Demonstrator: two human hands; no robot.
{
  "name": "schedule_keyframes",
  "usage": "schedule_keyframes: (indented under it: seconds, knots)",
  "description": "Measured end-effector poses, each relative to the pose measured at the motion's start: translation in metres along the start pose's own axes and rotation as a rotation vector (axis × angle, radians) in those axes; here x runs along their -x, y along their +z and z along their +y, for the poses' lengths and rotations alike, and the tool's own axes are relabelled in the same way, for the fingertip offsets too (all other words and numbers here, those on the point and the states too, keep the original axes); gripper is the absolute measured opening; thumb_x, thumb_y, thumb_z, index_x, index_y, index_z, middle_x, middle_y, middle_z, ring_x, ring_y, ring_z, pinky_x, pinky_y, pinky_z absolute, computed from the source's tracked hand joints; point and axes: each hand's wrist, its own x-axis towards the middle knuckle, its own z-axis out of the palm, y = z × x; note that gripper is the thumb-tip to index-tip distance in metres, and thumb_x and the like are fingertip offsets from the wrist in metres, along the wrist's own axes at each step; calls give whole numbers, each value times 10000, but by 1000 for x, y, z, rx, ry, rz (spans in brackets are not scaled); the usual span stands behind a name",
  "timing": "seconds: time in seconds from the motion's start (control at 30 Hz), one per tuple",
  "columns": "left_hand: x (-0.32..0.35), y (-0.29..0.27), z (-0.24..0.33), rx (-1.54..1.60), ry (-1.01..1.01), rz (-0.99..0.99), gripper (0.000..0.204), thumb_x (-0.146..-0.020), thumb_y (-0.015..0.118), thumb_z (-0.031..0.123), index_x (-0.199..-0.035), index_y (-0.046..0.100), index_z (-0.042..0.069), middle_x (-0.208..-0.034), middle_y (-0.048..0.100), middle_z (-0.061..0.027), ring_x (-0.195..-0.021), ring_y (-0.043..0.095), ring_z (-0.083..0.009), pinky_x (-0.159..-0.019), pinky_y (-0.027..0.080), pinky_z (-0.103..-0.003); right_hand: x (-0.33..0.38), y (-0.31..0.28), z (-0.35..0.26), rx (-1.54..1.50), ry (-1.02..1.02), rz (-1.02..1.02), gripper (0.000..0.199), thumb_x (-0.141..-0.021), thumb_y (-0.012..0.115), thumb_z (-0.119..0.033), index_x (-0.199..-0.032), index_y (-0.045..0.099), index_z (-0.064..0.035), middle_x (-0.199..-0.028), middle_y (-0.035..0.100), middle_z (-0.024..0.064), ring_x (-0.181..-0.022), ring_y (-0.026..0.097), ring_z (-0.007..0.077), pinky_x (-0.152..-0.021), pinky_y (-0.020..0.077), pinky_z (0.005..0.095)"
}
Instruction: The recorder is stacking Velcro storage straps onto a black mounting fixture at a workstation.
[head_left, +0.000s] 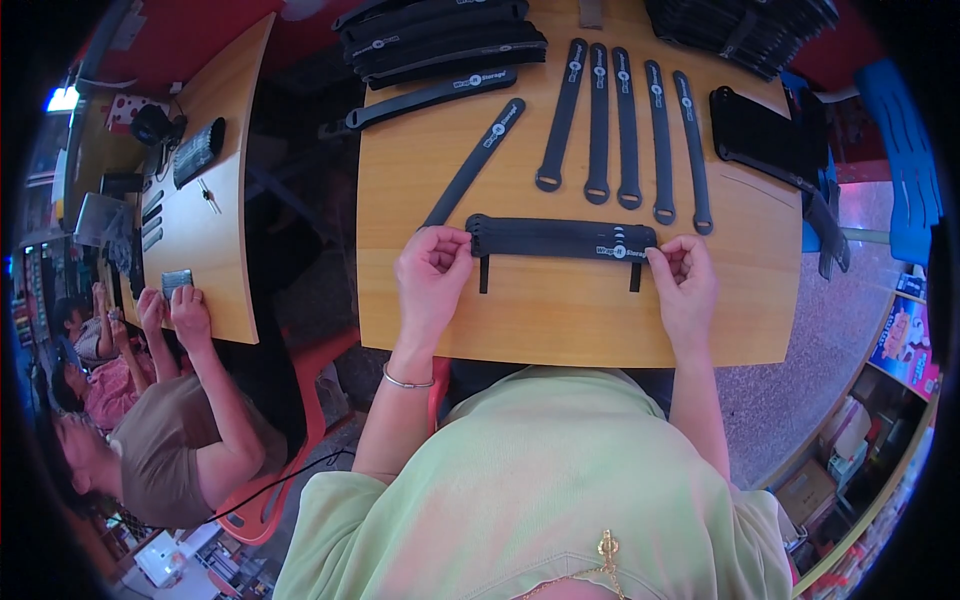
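A neat stack of black storage straps lies crosswise on the table in front of me. My left hand pinches its left end, where the slotted tips overlap. At the right end, my right hand has thumb and fingers closed on the stack's near corner. Two narrow black strips stick out from under the stack toward me: a left strip and a right strip. Beyond my left hand a single strap lies at a slant. Several loose straps are spread side by side farther back.
A pile of straps rises at the table's far left. Another big pile and a dark bundle are at the right. On the left, co-workers sit at a second table, beside an orange chair.
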Motion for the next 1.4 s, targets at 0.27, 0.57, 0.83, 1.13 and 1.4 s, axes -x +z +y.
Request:
schedule_keyframes:
  seconds: [0.27,0.57,0.83,1.13,1.4]
  knots:
    - [0,0,-2,15,0,-7,109,-780,609,-78,-866,621,-12,-736,589,-6,-593,533,-29,-536,426,-155,0,0,1,61,-13,8,165,-825,683,-50,-866,524,-31,-720,562,-18,-620,508,30,-541,406,175]
    - [0,1,-2,9,5,-20,111,-787,602,-85,-868,617,-10,-771,559,-6,-619,529,-37,-550,425,-161,1,1,-1,112,-23,26,159,-817,692,-65,-846,539,-33,-688,559,-16,-591,510,37,-519,405,188]
    - [0,1,-4,1,4,-10,108,-785,604,-84,-865,620,-14,-771,565,-2,-614,531,-32,-550,427,-156,2,2,-3,165,-58,24,158,-806,698,-62,-834,546,-30,-668,562,2,-559,508,50,-497,404,202]
    - [0,1,-3,-3,-6,-8,112,-783,603,-87,-866,620,-13,-766,562,-1,-605,529,-28,-543,426,-154,2,3,-2,180,-102,36,159,-806,691,-50,-831,536,-24,-662,561,13,-545,508,58,-488,402,211]
    - [0,1,-4,-1,2,-9,114,-781,602,-92,-863,618,-15,-772,563,-3,-606,533,-30,-540,430,-154,2,4,-5,216,-98,44,157,-803,690,-44,-826,536,-24,-654,564,16,-538,515,60,-485,408,216]
